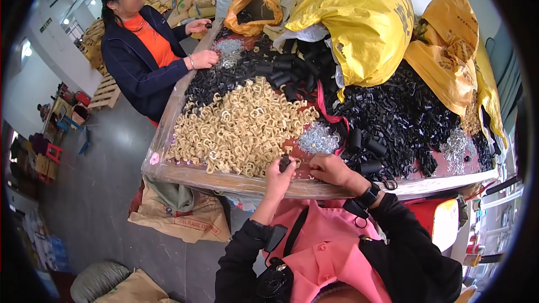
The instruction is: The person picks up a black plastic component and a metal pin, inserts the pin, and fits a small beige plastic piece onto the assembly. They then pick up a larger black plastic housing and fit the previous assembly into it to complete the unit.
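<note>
Black piece lies partly hidden in left hand.

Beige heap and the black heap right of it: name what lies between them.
In the head view, a small heap of silvery pieces and a red strip lie between them.

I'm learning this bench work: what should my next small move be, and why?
Probably bring your right hand over to the small dark piece: your left hand grips that piece, and the right sits close by but apart from it.
</note>
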`<action>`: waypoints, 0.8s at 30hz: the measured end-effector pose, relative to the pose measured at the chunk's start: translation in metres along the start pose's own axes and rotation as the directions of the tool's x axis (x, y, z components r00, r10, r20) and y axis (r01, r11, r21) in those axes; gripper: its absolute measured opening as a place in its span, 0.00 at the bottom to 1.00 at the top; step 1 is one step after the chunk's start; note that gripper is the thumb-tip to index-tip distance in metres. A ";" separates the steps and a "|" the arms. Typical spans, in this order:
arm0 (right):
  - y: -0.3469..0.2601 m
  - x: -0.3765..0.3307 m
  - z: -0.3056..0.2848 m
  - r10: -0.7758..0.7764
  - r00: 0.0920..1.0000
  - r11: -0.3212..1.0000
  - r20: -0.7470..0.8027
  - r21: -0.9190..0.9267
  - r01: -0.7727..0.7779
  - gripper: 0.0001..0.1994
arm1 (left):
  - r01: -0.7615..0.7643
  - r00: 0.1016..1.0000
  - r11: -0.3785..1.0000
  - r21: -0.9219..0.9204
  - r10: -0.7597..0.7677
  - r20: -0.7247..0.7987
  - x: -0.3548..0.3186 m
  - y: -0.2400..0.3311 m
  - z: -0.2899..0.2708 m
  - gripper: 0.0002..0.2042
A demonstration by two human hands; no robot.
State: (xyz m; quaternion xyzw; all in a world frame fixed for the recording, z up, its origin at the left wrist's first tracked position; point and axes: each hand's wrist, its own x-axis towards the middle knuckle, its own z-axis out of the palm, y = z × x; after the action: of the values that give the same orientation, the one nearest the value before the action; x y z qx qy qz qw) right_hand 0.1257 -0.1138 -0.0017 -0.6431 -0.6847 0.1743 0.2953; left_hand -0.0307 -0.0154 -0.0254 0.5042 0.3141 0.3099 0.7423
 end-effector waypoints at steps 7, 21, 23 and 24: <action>-0.012 -0.003 0.010 -0.007 1.000 0.949 0.028 -0.315 0.015 0.10 | -0.351 0.934 0.747 0.565 0.319 0.158 0.001 -0.015 0.002 0.09; -0.011 -0.011 0.009 0.035 0.995 0.881 0.098 -0.472 0.016 0.10 | -0.374 0.926 0.657 0.654 0.298 0.230 -0.013 -0.001 0.022 0.12; -0.004 -0.010 0.010 0.045 0.997 0.870 0.070 -0.493 -0.005 0.09 | -0.377 0.926 0.650 0.659 0.282 0.251 -0.011 -0.001 0.026 0.12; -0.001 -0.009 0.012 0.017 1.000 0.884 0.024 -0.468 -0.004 0.08 | -0.375 0.926 0.651 0.660 0.296 0.235 -0.010 -0.004 0.025 0.12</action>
State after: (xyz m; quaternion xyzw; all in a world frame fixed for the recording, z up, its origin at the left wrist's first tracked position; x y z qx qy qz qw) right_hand 0.1179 -0.1211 -0.0117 -0.6966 -0.7070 0.0144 0.1211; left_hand -0.0164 -0.0382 -0.0205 0.8098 0.2683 0.2740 0.4440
